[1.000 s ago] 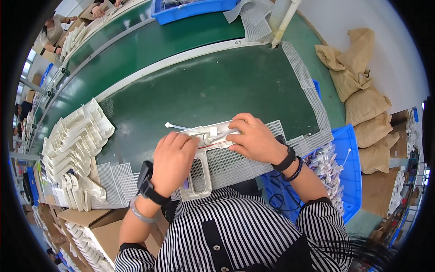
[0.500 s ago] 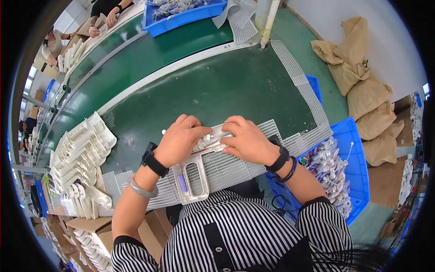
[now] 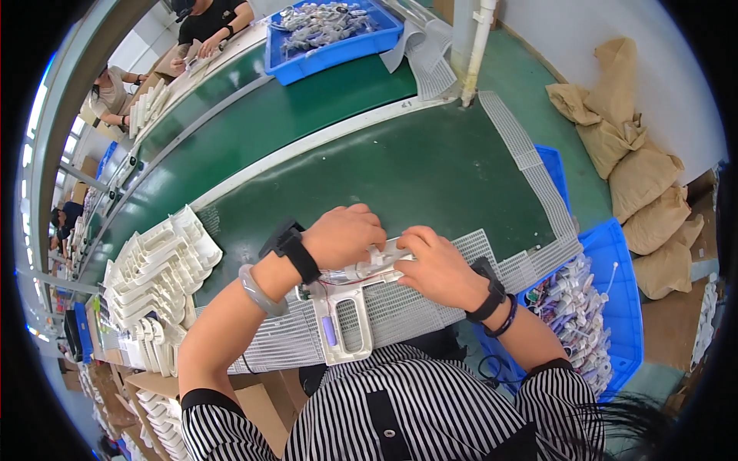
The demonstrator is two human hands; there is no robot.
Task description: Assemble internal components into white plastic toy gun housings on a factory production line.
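Note:
A white plastic housing half with a looped handle (image 3: pixel 363 355) lies on the grey mesh matting in front of me. Inside its handle sits a purple block (image 3: pixel 329 331), and thin red wires (image 3: pixel 338 281) run near the joint with the upper section. My left hand (image 3: pixel 347 237) bends over that upper section, fingertips closed on a small whitish translucent part that they largely cover. With thumb and fingers, my right hand (image 3: pixel 438 269) grips the right end of the housing's upper section. The inside between my hands is partly hidden.
Stacked white housing halves (image 3: pixel 157 265) stand at the left. To the right, a blue bin (image 3: pixel 626 307) holds many small assemblies; another blue tray (image 3: pixel 307 71) sits across the green table (image 3: pixel 430 169). Brown sacks (image 3: pixel 642 180) line the wall. Other people work at far left.
My view has shifted a little. My left hand has moved from the housing's left side to over its upper section, uncovering the red wires. My right hand stays at the right end.

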